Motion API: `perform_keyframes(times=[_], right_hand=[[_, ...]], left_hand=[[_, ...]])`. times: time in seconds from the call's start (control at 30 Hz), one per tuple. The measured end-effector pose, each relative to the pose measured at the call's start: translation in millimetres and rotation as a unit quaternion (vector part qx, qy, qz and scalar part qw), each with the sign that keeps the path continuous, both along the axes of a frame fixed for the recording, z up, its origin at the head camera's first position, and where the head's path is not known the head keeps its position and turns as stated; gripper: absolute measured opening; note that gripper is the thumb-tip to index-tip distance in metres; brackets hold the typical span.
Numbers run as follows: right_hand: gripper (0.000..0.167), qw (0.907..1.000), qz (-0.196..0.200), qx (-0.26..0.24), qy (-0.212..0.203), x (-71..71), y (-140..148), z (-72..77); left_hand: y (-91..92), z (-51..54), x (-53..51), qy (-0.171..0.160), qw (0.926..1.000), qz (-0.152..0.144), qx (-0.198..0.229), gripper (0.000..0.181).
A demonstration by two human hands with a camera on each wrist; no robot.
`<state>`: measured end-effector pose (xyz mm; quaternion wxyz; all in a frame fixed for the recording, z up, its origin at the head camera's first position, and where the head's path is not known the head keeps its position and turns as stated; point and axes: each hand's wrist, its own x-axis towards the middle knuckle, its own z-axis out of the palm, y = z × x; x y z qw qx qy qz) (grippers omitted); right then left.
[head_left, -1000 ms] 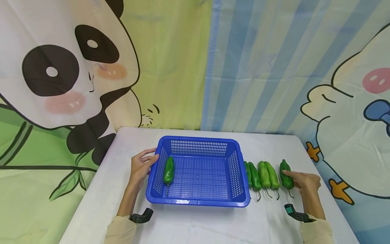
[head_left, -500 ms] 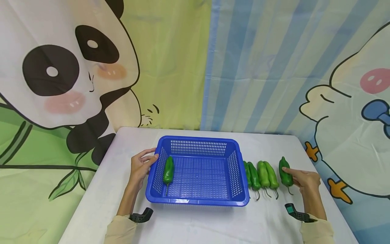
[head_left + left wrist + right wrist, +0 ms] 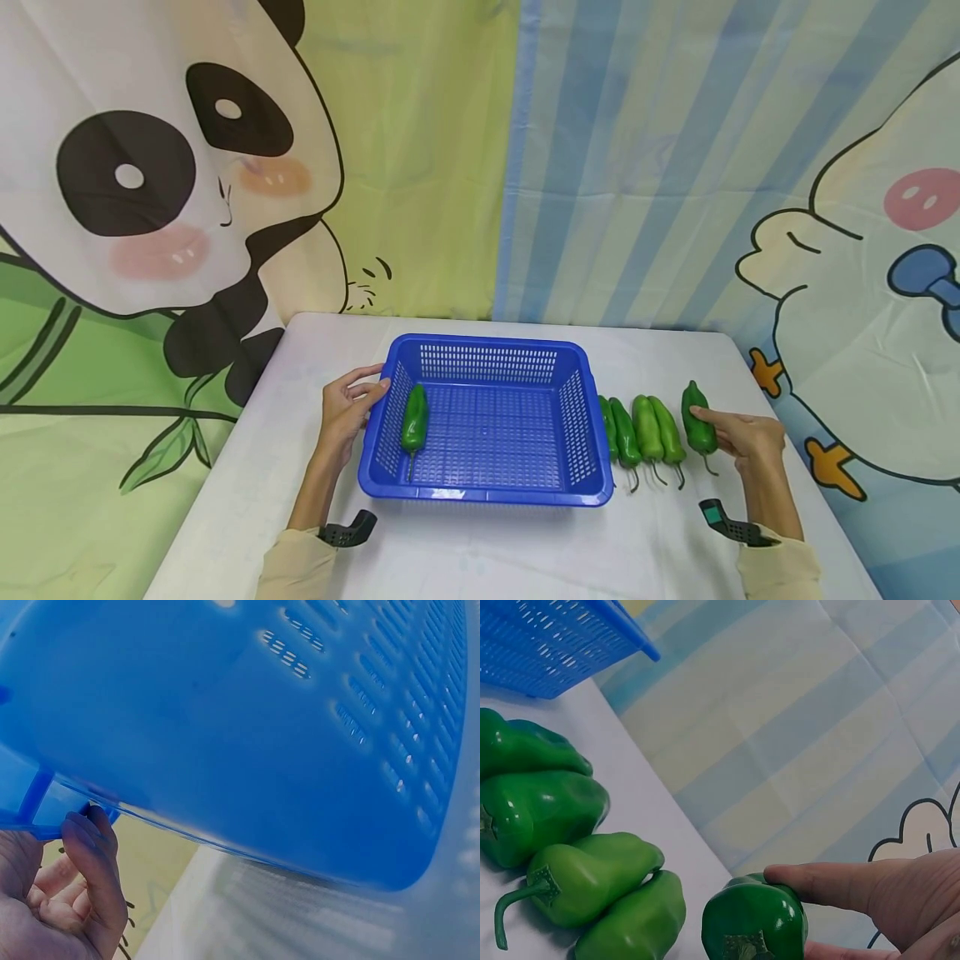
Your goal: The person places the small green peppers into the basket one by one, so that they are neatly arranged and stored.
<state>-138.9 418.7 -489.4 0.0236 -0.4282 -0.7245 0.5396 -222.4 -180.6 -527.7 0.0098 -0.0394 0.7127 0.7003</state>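
Observation:
My left hand (image 3: 347, 417) holds the left rim of a blue plastic basket (image 3: 487, 497), thumb on top and fingers outside. Its fingertips meet the rim (image 3: 49, 831) in the left wrist view. One dark green pepper (image 3: 415, 421) lies along the basket's left side, stem towards me. My right hand (image 3: 750, 439) pinches another dark green pepper (image 3: 700, 436) between thumb and fingers, at the right end of a row. That pepper (image 3: 751, 919) shows stem end first in the right wrist view; whether it still touches the table cannot be told.
Between the basket and my right hand lie several peppers: two light green peppers (image 3: 647, 429) side by side, then darker ones (image 3: 626, 433), the leftmost partly hidden by the basket. A white cloth (image 3: 480, 558) covers the table. Printed curtains (image 3: 600, 167) hang behind it.
My right hand has shifted the pinched pepper slightly left and away from me, towards the row. The left hand and the basket have stayed nearly still.

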Motion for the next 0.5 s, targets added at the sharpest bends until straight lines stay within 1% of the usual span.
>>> perform_keyframes(times=[0.2, 0.4, 0.5], right_hand=[[0.067, 1.0, 0.006, -0.003, 0.007, 0.3, -5, 4.2], [0.078, 0.9996, 0.02, 0.013, 0.012, 0.3, -10, 7.1], [0.077, 0.9995, 0.023, 0.015, 0.01, 0.5, -12, 8.3]], left_hand=[[0.4, 0.5, 0.3, -0.002, 1.0, 0.001, -0.002, 0.044], [0.3, 0.4, 0.3, -0.004, 1.0, 0.002, 0.001, 0.045], [0.2, 0.5, 0.0, -0.003, 1.0, 0.001, 0.0, 0.045]])
